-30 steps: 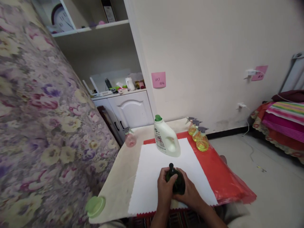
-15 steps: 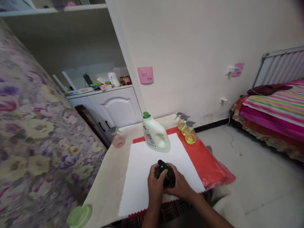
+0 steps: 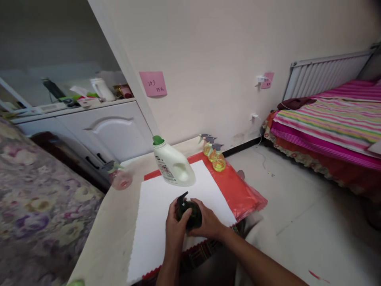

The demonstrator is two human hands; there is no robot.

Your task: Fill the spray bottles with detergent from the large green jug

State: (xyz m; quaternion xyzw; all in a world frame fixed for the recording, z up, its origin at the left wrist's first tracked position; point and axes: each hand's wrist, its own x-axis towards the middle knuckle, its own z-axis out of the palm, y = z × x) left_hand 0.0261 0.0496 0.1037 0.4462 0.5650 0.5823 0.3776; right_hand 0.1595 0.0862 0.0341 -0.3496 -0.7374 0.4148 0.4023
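A small dark green spray bottle [image 3: 190,212] with a black trigger head rests over a white sheet [image 3: 166,210] on the table. My left hand [image 3: 175,224] wraps round its left side, fingers closed near the neck. From the right, my right hand [image 3: 208,223] cups the bottle's body. A white detergent jug [image 3: 173,164] with a green cap stands behind the bottle on the sheet.
Yellow spray bottles [image 3: 216,157] stand on a red plastic sheet [image 3: 238,190] at the back right. A pink spray bottle [image 3: 120,178] sits at the left of the beige table [image 3: 110,234]. A white cabinet [image 3: 98,131] is behind, a bed [image 3: 327,127] to the right.
The view has swung right, bringing the bed into sight. Both hands stay on the dark bottle, whose trigger head now points up and to the left.
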